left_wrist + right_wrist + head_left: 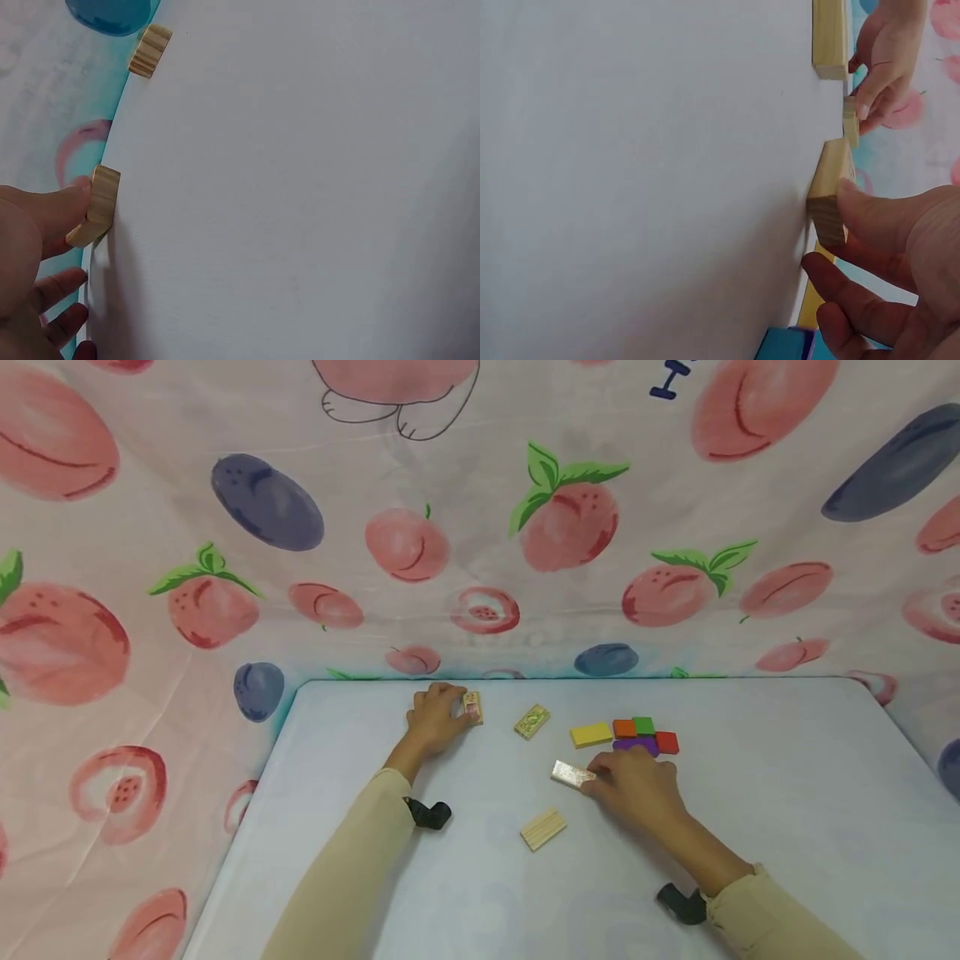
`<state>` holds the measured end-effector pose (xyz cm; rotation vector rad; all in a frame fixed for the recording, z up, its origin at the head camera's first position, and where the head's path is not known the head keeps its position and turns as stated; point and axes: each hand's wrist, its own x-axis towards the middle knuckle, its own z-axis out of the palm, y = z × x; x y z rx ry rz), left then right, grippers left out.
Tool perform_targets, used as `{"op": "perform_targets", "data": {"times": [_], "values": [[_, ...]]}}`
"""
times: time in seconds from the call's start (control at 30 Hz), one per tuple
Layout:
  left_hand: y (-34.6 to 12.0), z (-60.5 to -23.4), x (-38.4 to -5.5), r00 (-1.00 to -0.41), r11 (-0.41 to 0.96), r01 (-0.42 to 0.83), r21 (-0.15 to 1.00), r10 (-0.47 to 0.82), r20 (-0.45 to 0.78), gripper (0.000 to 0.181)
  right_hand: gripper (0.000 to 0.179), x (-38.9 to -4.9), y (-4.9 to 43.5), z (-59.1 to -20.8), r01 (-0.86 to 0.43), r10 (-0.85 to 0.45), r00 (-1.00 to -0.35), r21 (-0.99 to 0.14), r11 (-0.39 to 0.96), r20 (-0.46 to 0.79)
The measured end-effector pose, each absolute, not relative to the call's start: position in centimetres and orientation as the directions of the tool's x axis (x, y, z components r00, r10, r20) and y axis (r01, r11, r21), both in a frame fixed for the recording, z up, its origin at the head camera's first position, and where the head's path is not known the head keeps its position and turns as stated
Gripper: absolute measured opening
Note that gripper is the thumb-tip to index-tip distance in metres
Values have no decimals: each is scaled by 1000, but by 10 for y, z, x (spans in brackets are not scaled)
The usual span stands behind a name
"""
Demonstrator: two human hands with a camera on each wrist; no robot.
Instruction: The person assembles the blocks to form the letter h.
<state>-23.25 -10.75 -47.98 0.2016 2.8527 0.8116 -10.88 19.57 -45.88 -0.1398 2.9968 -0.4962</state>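
At the far left of the table my left hand pinches a small wooden block with a printed picture on top, between thumb and fingers. The left wrist view shows the bare wood edge of this wooden block beside the thumb. Right of the middle, my right hand holds another wooden block by its right end; its top looks pale and shiny in the head view. In the right wrist view, thumb and a finger grip that wooden block while the other fingers are bent below it.
Between the hands lies a block with a green print. A plain wooden block sits nearer the front. Behind my right hand are a yellow block and a cluster of orange, green, purple and red blocks.
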Motion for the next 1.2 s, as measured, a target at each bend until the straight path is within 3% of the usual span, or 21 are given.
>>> {"op": "perform_targets", "data": {"times": [0.33,0.53,0.8,1.03,1.2], "values": [[-101,-476,-215,-948,729,297,617,300,102,40,24,-109,183,-448,-74,-125,-987,-396,915,-103],[-102,-472,-201,-939,674,324,664,313,140,36,29,-109,182,-447,-71,-153,-976,-433,899,-157],[-109,-469,-180,-968,600,193,776,244,53,29,19,-115,182,-449,-32,-184,-957,-550,835,-223],[-117,-473,-154,-958,481,-3,877,250,-140,25,26,-123,171,-447,209,-143,-919,-764,611,-366],[-120,-477,-136,-928,429,-92,898,291,-234,26,29,-134,156,-453,309,-169,-892,-838,449,-420]]}}
